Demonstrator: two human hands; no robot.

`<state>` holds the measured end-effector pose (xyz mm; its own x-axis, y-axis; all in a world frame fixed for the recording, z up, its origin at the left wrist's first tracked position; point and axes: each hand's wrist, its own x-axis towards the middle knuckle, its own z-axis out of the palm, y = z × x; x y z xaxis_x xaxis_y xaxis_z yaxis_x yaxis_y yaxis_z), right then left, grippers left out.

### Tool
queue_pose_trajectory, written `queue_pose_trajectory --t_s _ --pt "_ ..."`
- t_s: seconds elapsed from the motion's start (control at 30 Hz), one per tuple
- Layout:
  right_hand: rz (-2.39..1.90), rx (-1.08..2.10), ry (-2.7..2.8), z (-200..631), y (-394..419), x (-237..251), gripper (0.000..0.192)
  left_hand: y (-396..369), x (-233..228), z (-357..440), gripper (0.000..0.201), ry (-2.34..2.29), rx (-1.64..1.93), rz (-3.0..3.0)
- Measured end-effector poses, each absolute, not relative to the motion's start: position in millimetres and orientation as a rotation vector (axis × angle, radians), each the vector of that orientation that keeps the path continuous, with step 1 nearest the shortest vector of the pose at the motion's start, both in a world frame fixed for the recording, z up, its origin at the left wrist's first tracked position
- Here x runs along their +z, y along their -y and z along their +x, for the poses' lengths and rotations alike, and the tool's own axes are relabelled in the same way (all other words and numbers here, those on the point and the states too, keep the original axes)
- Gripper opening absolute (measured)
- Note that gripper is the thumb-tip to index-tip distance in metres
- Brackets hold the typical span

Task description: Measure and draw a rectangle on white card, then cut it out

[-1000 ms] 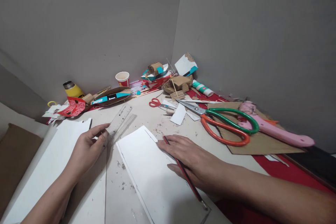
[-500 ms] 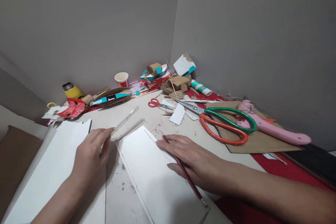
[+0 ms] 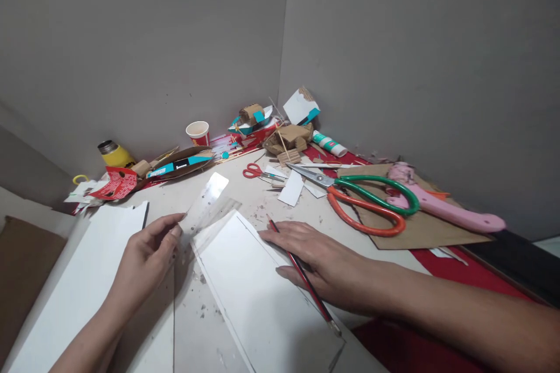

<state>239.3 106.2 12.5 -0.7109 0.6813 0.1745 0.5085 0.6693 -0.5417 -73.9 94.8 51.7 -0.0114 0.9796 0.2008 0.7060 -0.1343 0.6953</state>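
Observation:
My left hand (image 3: 151, 253) pinches one end of a clear ruler (image 3: 209, 193). The ruler is raised and tilted above the far left corner of a white card (image 3: 245, 280), which has pencil lines along its edges. On the card's right side rests my right hand (image 3: 312, 256), with a red and black pencil (image 3: 308, 282) tucked between thumb and forefinger. The pencil's tip points away from me, and its back end lies near the card's lower right.
A larger white sheet (image 3: 87, 280) lies to the left. Large scissors (image 3: 371, 201), small red scissors (image 3: 252, 171), paper scraps (image 3: 291, 188) and a pink-handled tool (image 3: 459, 213) are beyond my right hand. A paper cup (image 3: 198, 134), yellow bottle (image 3: 116, 154) and cardboard models (image 3: 289, 137) line the walls.
The ruler has turned in my left hand from nearly edge-on to showing its flat face. My right hand stays on the card with the pencil. The view has shifted slightly.

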Motion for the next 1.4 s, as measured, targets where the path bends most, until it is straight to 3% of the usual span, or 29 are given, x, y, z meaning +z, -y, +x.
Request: queue_pose_trajectory --t_s 0.27,0.4,0.67,0.87,1.07,1.4 --pt "-0.941 0.651 2.454 239 -107 9 0.047 -97 51 -75 0.057 -1.666 0.809 1.631" --pt "-0.990 0.735 2.247 239 -109 10 0.040 -90 57 -65 0.053 -1.505 0.674 1.571" --pt "-0.919 1.322 1.700 237 -110 23 0.055 -64 59 -44 0.045 -1.140 0.287 1.406" --pt "-0.942 1.845 1.345 230 -102 27 0.033 -59 55 -33 0.044 -1.180 0.234 1.481" --pt "-0.980 1.417 1.118 242 -124 31 0.029 -92 51 -67 0.038 -1.660 0.805 1.638" --pt "-0.960 1.370 0.963 244 -131 32 0.035 -102 42 -64 0.040 -1.731 0.669 1.631"
